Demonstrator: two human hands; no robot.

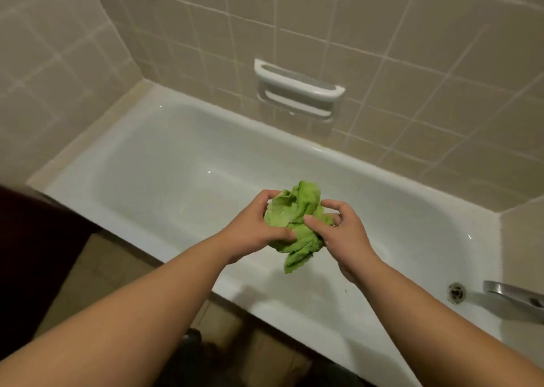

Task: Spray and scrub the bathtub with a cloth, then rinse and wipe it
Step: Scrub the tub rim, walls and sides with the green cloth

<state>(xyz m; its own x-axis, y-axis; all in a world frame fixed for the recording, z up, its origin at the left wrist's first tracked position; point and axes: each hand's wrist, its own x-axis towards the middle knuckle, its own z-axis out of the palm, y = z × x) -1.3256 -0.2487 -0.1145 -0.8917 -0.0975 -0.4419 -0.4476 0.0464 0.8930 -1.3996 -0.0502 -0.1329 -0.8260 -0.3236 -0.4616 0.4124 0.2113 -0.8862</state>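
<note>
A bunched green cloth hangs in the air over the white bathtub, held between both hands. My left hand grips its left side, fingers curled over the top. My right hand pinches the right side with thumb and fingers. A loose end of the cloth dangles below the hands. The tub's inside looks wet and shiny.
A white soap dish with a grab bar is set in the beige tiled wall behind the tub. A metal spout and an overflow fitting sit at the tub's right end. Tan floor tiles lie below the near rim.
</note>
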